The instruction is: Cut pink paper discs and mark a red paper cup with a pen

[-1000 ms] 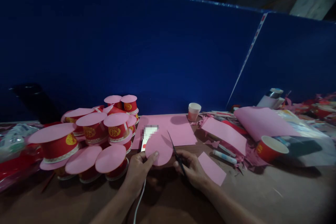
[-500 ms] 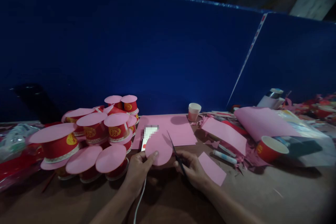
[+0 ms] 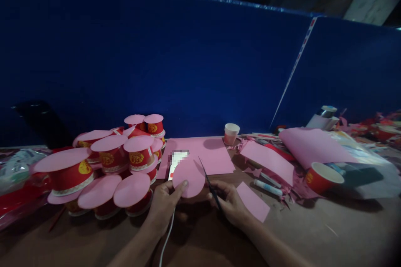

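Observation:
Pinched between the thumb and fingers of my left hand is a round pink paper disc, held up over the table. My right hand grips a pair of black-handled scissors, whose blades point up and away, close to the disc's right edge. Behind the disc a large pink paper sheet lies flat. On that sheet sits a white, partly blurred-out object, half covered by the disc. A white cable runs down past my left wrist.
Stacked red cups with pink paper tops crowd the left side. At the back stands a pink-and-white cup. Pink scraps, a glue stick, a red cup and rolled pink paper lie right. A blue partition rises behind.
Almost nothing differs. The scissors and the disc have shifted very slightly, and both hands keep their hold.

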